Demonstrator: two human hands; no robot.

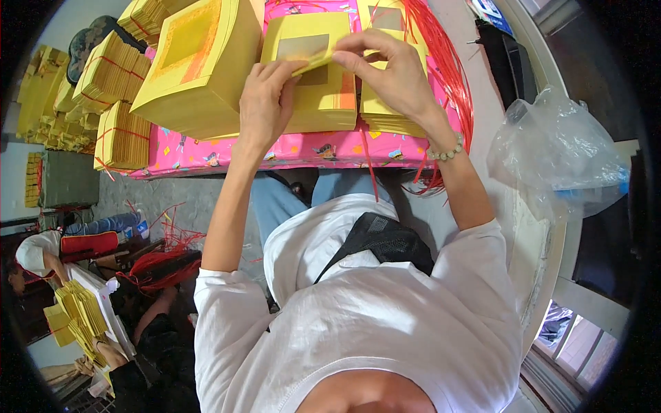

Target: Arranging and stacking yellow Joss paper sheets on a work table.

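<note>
My left hand (265, 102) and my right hand (398, 77) are raised over a stack of yellow paper sheets (306, 31) with grey squares in the middle. Between them they pinch a narrow folded piece of yellow paper (315, 65), my left fingers at one end and my right at the other. The paper is slightly blurred. To the left stands a taller, thick stack of yellow paper (227, 89) with an orange printed square on top. Beside my right hand lies another stack of yellow sheets (375, 103), partly covered by the hand.
The table has a pink patterned cover (303, 148). Tied yellow paper bundles (124, 141) stand along its left end. Red plastic strands (451, 76) hang at the right, near a clear plastic bag (558, 148). At lower left, other people's hands handle yellow paper (79, 310) at a white table.
</note>
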